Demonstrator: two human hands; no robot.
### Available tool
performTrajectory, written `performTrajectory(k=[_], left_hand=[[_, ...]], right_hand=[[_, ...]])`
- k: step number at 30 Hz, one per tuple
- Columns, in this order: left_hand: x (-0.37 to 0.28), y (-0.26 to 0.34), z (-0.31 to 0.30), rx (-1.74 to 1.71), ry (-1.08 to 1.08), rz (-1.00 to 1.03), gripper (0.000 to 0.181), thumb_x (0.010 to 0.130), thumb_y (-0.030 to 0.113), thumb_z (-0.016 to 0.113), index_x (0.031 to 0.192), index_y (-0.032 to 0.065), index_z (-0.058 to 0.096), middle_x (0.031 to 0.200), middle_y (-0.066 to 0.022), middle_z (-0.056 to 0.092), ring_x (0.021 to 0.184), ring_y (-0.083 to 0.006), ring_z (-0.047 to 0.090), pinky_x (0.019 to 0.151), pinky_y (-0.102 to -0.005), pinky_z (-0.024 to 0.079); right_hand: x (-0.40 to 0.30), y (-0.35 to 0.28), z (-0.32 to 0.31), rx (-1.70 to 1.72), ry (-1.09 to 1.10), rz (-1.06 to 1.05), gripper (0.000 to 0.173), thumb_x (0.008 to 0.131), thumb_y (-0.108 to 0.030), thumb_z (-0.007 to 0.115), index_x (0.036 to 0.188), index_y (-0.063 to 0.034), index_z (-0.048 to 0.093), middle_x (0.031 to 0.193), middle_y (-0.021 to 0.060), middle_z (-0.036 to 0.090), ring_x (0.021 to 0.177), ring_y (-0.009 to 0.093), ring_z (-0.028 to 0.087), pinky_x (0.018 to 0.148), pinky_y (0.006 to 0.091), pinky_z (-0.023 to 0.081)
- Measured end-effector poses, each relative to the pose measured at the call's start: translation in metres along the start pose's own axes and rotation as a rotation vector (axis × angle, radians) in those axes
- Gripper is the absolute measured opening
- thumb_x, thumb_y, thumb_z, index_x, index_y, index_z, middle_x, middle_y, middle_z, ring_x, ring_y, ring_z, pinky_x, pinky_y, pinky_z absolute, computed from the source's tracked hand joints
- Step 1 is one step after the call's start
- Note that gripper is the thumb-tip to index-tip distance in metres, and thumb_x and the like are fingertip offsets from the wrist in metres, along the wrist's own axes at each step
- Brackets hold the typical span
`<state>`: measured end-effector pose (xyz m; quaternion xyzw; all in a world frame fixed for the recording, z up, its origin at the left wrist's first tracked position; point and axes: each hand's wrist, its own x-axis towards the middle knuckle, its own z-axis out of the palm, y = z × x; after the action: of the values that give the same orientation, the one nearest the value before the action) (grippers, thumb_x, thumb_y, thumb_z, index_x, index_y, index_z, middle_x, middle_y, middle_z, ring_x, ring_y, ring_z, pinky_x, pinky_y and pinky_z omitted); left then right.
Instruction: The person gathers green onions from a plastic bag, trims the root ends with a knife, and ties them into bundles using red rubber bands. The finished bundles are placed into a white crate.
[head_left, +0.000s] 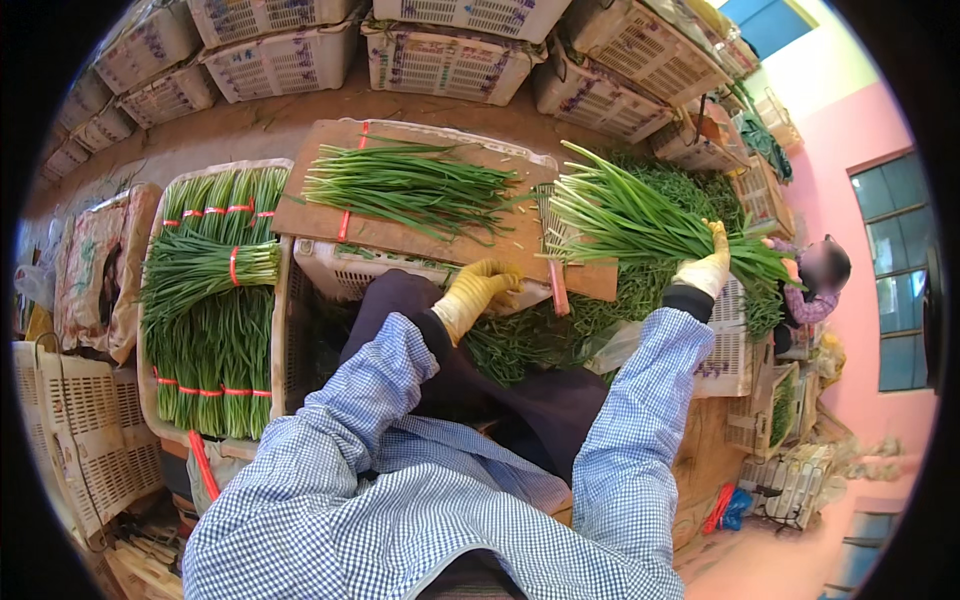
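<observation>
My right hand (705, 266), in a yellow-and-white glove, grips a loose bunch of garlic chives (630, 206) above the right end of a wooden board (420, 232). The pale stem ends point up and left. My left hand (480, 292), also gloved, hovers at the board's front edge, fingers loosely curled around nothing visible. On the board rests another pile of chives (409, 184), with a red tie (344, 225) showing from beneath. A rake-like comb with a red handle (558, 289) lies by the board's right end, partly covered by the held bunch.
The board sits on a white plastic crate (345, 271). Left of it, another crate (282, 337) holds chive bundles (236, 266) with red ties. Loose green trimmings (517, 345) heap below and right. Stacked crates (450, 67) line the back. A person (814, 289) works at right.
</observation>
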<state>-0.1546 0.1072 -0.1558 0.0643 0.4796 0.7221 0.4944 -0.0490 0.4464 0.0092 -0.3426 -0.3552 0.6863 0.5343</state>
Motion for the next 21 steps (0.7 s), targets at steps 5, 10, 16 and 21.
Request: performTrajectory(k=[5,10,16,21], left_hand=[[0.0,-0.017,0.008,-0.121,0.072,-0.002,0.027,0.099,0.017,0.068,0.122,0.0031,0.065,0.106,-0.0077,0.072,0.082,-0.0195,0.072,0.075,-0.033,0.059],[0.015,-0.003,-0.006,-0.001,0.215,0.219,0.039,0.096,0.009,0.069,0.133,0.0026,0.061,0.117,-0.0102,0.069,0.098,-0.0193,0.068,0.084,-0.032,0.055],[0.026,0.023,0.003,0.184,0.041,0.414,0.056,0.092,0.005,0.072,0.145,0.0046,0.055,0.139,-0.0134,0.059,0.118,-0.022,0.059,0.1,-0.0339,0.05],[0.029,0.034,0.038,0.161,-0.223,0.422,0.048,0.092,0.002,0.074,0.137,0.0017,0.06,0.123,-0.0101,0.068,0.106,-0.0185,0.065,0.092,-0.0318,0.054]], right_hand=[[-0.021,-0.007,-0.007,0.042,-0.002,0.028,0.023,0.091,-0.02,0.077,0.109,-0.0078,0.072,0.107,0.0064,0.074,0.095,0.023,0.07,0.092,0.0471,0.057],[-0.044,-0.021,-0.007,0.07,-0.026,0.02,0.023,0.09,-0.018,0.077,0.11,-0.0076,0.072,0.108,0.007,0.075,0.098,0.024,0.07,0.094,0.0471,0.057],[-0.075,-0.043,-0.013,0.062,-0.11,0.003,0.02,0.092,-0.017,0.075,0.11,-0.0079,0.073,0.109,0.0066,0.075,0.1,0.023,0.07,0.096,0.0436,0.057],[-0.09,-0.053,-0.018,0.03,-0.136,0.009,0.02,0.091,-0.021,0.077,0.108,-0.0095,0.074,0.11,0.0057,0.076,0.101,0.023,0.069,0.095,0.0455,0.055]])
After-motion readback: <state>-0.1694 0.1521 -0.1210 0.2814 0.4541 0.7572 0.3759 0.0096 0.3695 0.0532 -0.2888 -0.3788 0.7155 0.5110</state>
